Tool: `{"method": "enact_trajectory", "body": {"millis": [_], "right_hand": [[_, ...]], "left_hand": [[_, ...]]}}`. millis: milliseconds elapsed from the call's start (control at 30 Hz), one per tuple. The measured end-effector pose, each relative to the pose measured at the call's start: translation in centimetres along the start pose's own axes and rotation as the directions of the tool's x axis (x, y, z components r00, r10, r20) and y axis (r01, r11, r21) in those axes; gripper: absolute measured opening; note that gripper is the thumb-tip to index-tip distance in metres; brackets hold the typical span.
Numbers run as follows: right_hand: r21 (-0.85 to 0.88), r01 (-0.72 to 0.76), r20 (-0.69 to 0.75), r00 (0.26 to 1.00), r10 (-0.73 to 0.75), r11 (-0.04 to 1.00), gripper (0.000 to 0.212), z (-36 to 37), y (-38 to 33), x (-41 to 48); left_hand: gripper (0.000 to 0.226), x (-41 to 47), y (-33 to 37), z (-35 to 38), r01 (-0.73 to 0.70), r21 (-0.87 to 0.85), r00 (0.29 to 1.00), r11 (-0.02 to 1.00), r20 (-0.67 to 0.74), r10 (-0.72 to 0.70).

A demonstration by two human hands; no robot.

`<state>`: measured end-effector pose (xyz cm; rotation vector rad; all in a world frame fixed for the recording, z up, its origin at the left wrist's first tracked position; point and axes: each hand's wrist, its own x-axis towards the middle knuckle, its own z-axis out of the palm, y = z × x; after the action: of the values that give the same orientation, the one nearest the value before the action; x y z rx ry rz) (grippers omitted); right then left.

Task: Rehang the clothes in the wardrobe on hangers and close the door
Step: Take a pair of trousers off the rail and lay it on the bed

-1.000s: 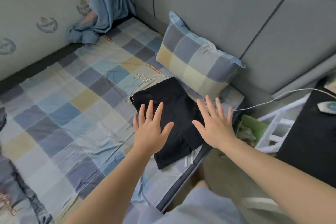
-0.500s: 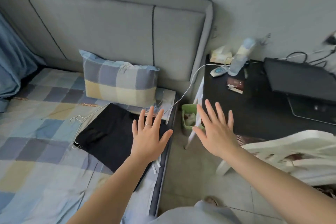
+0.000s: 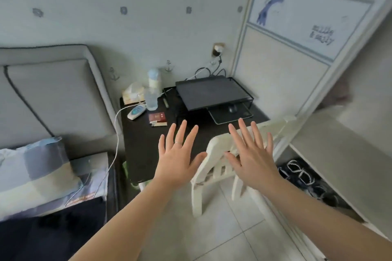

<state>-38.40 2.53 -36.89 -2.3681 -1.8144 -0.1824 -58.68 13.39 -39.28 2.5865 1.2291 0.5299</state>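
Note:
My left hand (image 3: 178, 157) and my right hand (image 3: 252, 154) are stretched out in front of me, palms down, fingers straight and spread, holding nothing. They hover in the air over a white plastic chair (image 3: 214, 167) and the front edge of a black desk (image 3: 144, 150). The wardrobe's sliding door (image 3: 284, 53) stands at the right, with an open compartment (image 3: 347, 133) beside it. Dark patterned clothes (image 3: 303, 178) lie in a heap at the wardrobe's bottom. A strip of black garment (image 3: 48, 233) shows on the bed at the lower left.
The bed with a checked pillow (image 3: 40, 165) and grey headboard (image 3: 53, 95) fills the left. The desk carries a black monitor stand (image 3: 212, 91), a bottle (image 3: 151, 99), a tissue pack and small items. A white cable (image 3: 115, 144) runs from desk to bed. Tiled floor (image 3: 212, 229) lies below.
The view has swung right, from the bed with the black garment and hanger to the desk, chair and wardrobe. Both hands stay spread and empty in front of me.

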Motion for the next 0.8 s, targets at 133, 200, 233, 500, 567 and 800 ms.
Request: {"method": "enact_trajectory", "body": {"millis": [133,200,233,500,567,800], "right_hand": [[-0.05,-0.119,-0.092,0.989,0.114,0.992,0.07,-4.0,10.2,-0.6],[-0.075,-0.178,-0.139,0.976,0.166,0.981,0.07,-6.3,15.3,-1.1],[-0.091,-0.204,-0.164,0.968,0.187,0.975,0.07,-7.6,17.7,-1.3],[-0.233,-0.404,-0.409,0.866,0.287,0.885,0.07,-21.2,32.3,-3.6],[-0.287,-0.457,-0.466,0.835,0.294,0.842,0.07,-25.1,34.7,-3.8],[-0.391,-0.628,-0.638,0.712,0.294,0.673,0.07,-37.3,41.0,-5.0]], "left_hand": [[0.072,6.4,9.3,2.0,-0.201,-0.037,0.98,0.979,-0.017,0.201],[0.071,9.6,14.1,2.8,-0.289,-0.047,0.957,0.956,-0.032,0.288],[0.071,11.2,16.7,3.1,-0.331,-0.052,0.943,0.942,-0.048,0.329],[0.072,22.8,37.2,0.9,-0.621,-0.075,0.774,0.78,-0.219,0.595],[0.073,25.0,41.9,-0.6,-0.679,-0.081,0.72,0.73,-0.267,0.64],[0.072,31.5,55.3,-5.2,-0.815,-0.073,0.551,0.575,-0.404,0.73]]}}
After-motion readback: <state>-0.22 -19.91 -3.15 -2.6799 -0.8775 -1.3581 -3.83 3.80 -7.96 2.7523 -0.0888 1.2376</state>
